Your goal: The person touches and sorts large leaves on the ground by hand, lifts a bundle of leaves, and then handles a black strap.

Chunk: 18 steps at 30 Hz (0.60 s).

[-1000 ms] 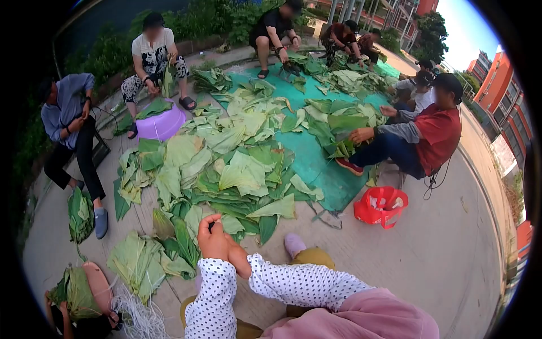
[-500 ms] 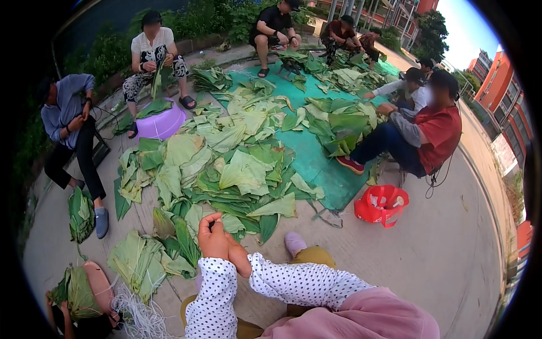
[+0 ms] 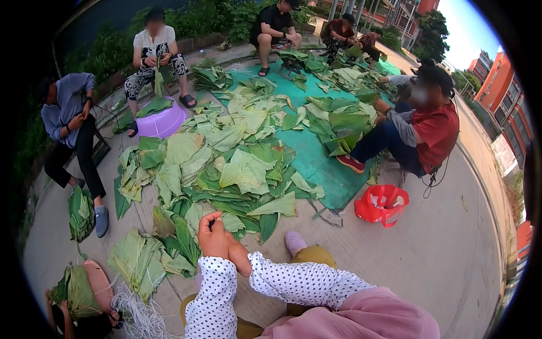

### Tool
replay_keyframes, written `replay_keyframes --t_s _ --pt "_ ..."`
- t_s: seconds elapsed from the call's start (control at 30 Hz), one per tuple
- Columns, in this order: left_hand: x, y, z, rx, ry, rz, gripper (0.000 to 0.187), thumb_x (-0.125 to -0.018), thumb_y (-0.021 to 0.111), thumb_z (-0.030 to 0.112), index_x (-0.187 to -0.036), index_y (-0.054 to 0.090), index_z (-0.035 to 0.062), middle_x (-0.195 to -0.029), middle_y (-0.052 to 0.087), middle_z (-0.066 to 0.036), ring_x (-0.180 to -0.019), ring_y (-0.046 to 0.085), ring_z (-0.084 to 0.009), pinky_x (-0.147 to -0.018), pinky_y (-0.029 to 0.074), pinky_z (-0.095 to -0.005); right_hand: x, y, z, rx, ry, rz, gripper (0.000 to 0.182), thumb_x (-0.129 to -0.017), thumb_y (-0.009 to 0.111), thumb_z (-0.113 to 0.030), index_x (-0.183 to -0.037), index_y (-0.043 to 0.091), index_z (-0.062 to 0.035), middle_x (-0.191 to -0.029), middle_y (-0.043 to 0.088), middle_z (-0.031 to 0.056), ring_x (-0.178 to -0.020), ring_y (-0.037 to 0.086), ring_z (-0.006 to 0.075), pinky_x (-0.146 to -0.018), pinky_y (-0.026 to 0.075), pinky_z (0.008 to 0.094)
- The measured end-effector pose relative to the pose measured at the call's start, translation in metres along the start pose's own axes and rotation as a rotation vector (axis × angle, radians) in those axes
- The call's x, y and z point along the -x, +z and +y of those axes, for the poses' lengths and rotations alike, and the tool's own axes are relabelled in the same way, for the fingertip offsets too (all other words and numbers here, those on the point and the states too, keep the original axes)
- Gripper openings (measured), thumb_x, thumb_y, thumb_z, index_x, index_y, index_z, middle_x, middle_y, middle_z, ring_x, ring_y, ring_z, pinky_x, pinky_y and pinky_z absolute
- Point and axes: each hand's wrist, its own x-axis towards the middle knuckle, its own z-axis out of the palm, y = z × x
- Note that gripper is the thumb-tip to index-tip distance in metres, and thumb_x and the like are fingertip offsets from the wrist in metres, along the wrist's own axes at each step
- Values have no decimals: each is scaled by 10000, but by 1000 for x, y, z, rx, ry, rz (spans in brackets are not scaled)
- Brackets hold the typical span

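My left hand (image 3: 213,242) is held in front of me with its fingers curled closed. A small dark thing (image 3: 212,224) shows between the thumb and fingers, too small to name. Pressed against the left hand is my right hand (image 3: 239,257), its fingers hidden behind it. Just beyond both hands lies a wide heap of large green leaves (image 3: 245,172), some folded and stacked. Flat leaves (image 3: 135,257) also lie on the ground to my left, beside a tangle of white string (image 3: 138,316).
A purple basin (image 3: 162,123) stands at the back left, a red bag (image 3: 381,204) on the right. A green tarp (image 3: 322,169) lies under part of the heap. Several people sit around it; at the lower left a person's hands hold a leaf bundle (image 3: 83,291).
My hands have barely moved. The person in the red top on the right has leaned forward toward the leaves. Behind the basin, the seated person's hands have come together on a leaf.
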Motion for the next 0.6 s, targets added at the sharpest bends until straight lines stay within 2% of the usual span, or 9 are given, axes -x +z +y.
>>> replay_keyframes --t_s 0.17,0.23,0.33,0.57,0.6 --pt "0 0 -1 9 -1 5 137 -850 522 19 -959 603 37 -898 576 -8 -797 483 -87 -741 409 -219 1 1 1 4 -37 -4 381 -940 401 -235 -1273 368 -54 -1171 509 83 -1049 523 150 -890 434 282" --pt "0 0 -1 7 -2 4 135 -850 523 20 -958 603 37 -895 575 -8 -794 482 -87 -739 409 -220 0 1 1 62 -45 -10 440 -972 329 -311 -1292 362 -11 -1216 504 121 -1093 510 175 -901 423 273" --pt "0 0 0 7 6 7 133 -849 524 20 -955 603 37 -890 572 -7 -788 479 -86 -734 408 -218 -1 1 2 -16 6 2 441 -976 318 -315 -1293 362 -12 -1216 507 120 -1100 506 176 -906 420 273" --pt "1 1 2 13 -10 2 133 -849 525 27 -957 602 34 -898 574 -9 -792 480 -87 -734 408 -219 1 1 0 32 -33 15 442 -979 314 -330 -1285 364 -15 -1206 509 116 -1084 515 170 -895 426 270" --pt "1 1 2 20 -2 1 134 -849 525 28 -959 602 34 -900 574 -10 -792 480 -86 -733 408 -218 -1 0 1 19 -20 10 420 -963 348 -286 -1303 359 -41 -1210 502 100 -1085 516 164 -904 427 277"
